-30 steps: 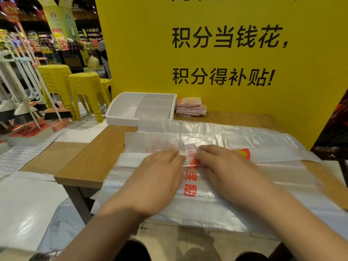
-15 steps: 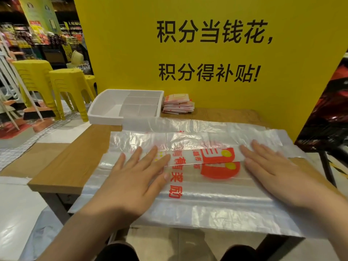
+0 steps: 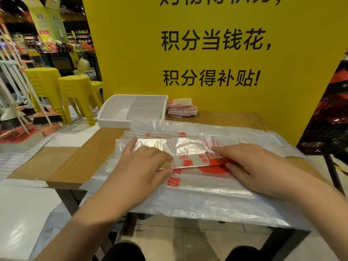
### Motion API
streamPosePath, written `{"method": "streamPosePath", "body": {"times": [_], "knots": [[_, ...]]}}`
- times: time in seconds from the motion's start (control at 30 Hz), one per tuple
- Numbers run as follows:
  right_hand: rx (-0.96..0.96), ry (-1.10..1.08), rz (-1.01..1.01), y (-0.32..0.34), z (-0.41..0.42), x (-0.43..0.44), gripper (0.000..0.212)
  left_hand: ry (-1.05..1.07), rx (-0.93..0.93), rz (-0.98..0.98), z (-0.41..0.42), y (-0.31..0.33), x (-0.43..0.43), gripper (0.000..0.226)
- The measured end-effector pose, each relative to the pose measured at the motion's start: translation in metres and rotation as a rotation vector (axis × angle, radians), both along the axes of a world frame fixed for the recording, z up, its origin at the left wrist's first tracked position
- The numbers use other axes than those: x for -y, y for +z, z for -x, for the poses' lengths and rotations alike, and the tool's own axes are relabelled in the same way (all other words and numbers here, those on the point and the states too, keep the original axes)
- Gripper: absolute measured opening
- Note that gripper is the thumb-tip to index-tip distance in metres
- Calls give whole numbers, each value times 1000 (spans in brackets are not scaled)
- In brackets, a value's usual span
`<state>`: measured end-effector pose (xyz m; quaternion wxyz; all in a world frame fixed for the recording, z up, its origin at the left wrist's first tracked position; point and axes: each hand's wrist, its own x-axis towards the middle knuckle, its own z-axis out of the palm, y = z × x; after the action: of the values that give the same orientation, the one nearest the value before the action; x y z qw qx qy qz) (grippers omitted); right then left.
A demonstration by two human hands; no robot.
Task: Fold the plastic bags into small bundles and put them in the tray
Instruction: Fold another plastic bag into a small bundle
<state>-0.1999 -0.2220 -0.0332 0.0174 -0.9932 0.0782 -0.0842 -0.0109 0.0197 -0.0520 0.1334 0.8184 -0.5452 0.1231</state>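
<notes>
A clear plastic bag [image 3: 197,191] with red print lies spread over the wooden table [image 3: 88,159], on top of other clear bags. Its far part is folded into a long strip [image 3: 190,146]. My left hand [image 3: 141,168] pinches the strip's near edge left of the middle, thumb under and fingers on top. My right hand [image 3: 252,164] grips the same edge to the right, over the red logo. The white divided tray [image 3: 113,120] stands at the table's far left with nothing visible in it.
A stack of folded bag bundles [image 3: 181,108] lies right of the tray against the yellow sign board [image 3: 207,25]. Yellow stools [image 3: 75,91] and brooms [image 3: 45,117] stand on the floor at the left. A dark red object [image 3: 331,113] stands at the right.
My hands, spread apart and flat half a second ago, have come in toward the middle and now pinch the near edge of the folded strip.
</notes>
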Motion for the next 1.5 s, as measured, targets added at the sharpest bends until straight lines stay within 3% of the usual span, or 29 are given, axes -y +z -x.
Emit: {"method": "streamPosePath", "body": {"times": [0.1, 0.33, 0.63, 0.77, 1.03, 1.27, 1.5], "knots": [[10, 3, 65, 7, -5, -9, 46, 8, -28, -53, 1, 10, 0, 47], [57, -135, 79, 16, -40, -6, 47, 119, -78, -52, -20, 34, 22, 24], [29, -144, 127, -4, -55, -13, 53, 86, -33, -126, -14, 14, 28, 46], [-40, -56, -89, -6, -61, -44, 54, 73, -144, -142, 8, 9, 32, 49], [-150, -91, -213, -17, -54, -43, 56, 88, -191, -314, 7, -4, 21, 67], [-221, -420, -245, -13, 4, 40, 57, 209, -231, -343, -11, -1, -19, 63], [-251, -436, -116, -9, 2, 40, 65, 212, -232, -223, -8, -1, -16, 87]]}}
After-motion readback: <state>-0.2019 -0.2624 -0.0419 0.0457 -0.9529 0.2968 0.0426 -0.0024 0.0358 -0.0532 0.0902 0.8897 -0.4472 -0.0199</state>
